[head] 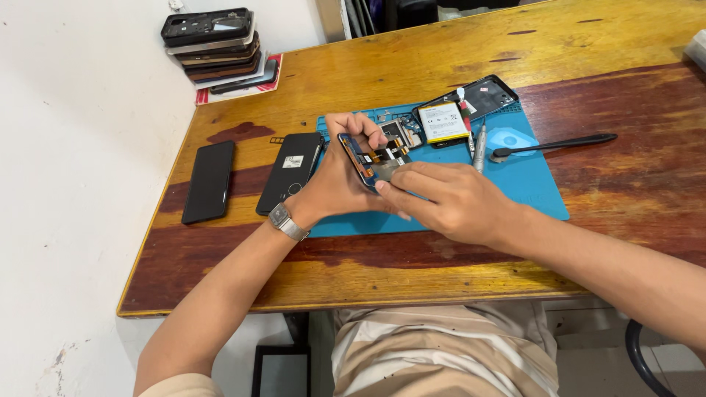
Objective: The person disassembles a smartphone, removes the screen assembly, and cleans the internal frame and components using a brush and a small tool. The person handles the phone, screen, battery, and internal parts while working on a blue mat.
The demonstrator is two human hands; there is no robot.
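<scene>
Left hand (340, 180) grips opened phone frame (371, 160) by edge, tilted above blue mat (529, 184), exposing insides to view. Right hand (448, 200) pinches fingertips (388, 192) at frame's lower part, likely working small component; exact item hidden. Battery (443, 122), screwdriver (480, 145), spudger (555, 145) lie near on mat. Two black phones (250, 176) rest on bench (412, 272), set aside at left.

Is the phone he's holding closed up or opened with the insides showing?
Opened. The phone in the left hand shows bare circuit parts and orange ribbon cable, with no back cover; the right hand touches its lower end.
</scene>
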